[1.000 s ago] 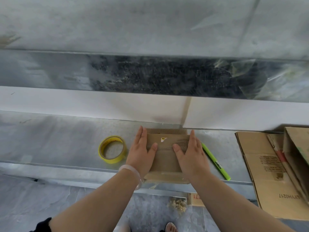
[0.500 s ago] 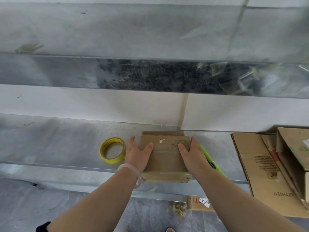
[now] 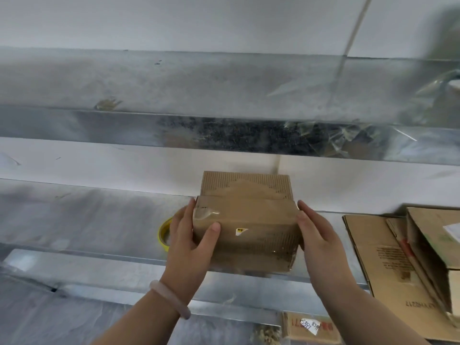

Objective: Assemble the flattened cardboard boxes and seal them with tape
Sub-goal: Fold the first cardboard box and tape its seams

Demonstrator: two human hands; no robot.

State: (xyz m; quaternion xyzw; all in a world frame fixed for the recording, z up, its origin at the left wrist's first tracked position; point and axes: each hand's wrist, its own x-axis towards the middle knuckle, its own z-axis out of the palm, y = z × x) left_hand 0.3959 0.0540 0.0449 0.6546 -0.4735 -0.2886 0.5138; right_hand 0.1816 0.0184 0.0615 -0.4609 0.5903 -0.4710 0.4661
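One box (image 3: 246, 227) is held tilted over the counter's (image 3: 87, 220) front edge. Our left hand (image 3: 189, 245) grips its left side, thumb across the front. Our right hand (image 3: 321, 242) presses its right side with straight fingers. Yellow tape (image 3: 162, 236) peeks out just behind the left hand. Flat cardboard (image 3: 378, 257) lies well apart, right.

Lifting the box (image 3: 249, 220) off the table (image 3: 87, 220) now, tipping it toward me, left hand (image 3: 190, 235) and right hand (image 3: 317, 235) shifted onto its sides
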